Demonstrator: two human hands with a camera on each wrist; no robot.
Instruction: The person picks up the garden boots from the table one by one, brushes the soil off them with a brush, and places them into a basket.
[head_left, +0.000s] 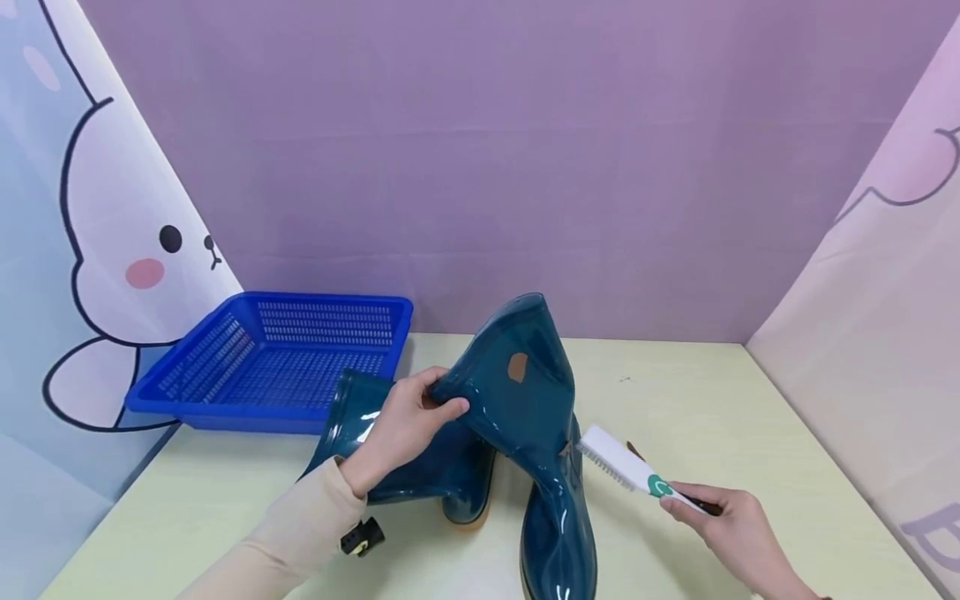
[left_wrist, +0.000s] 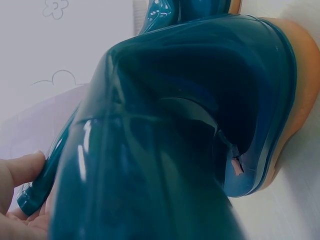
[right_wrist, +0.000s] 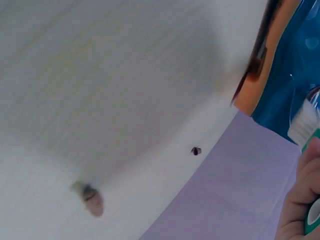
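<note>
My left hand point(head_left: 408, 425) pinches the top rim of a glossy teal rain boot point(head_left: 517, 417), its shaft creased at the ankle. A brown patch point(head_left: 517, 367) sticks to the shaft. In my right hand point(head_left: 738, 525) is a white scrub brush point(head_left: 618, 457) with a green band, gripped by its handle, the bristles right at the boot's ankle. A second teal boot point(head_left: 431, 462) lies partly behind my left hand and wrist. From the left wrist view, a boot with a tan sole point(left_wrist: 302, 75) fills the middle, and my left fingers point(left_wrist: 25, 167) hold a teal rim at the lower left.
A blue plastic basket point(head_left: 262, 408) stands at the back left of the pale table point(head_left: 675, 375). Small dark bits, such as a brown crumb point(right_wrist: 92, 199) and a black speck point(right_wrist: 196, 150), lie on the tabletop. A purple cloth backdrop point(head_left: 525, 167) rises behind.
</note>
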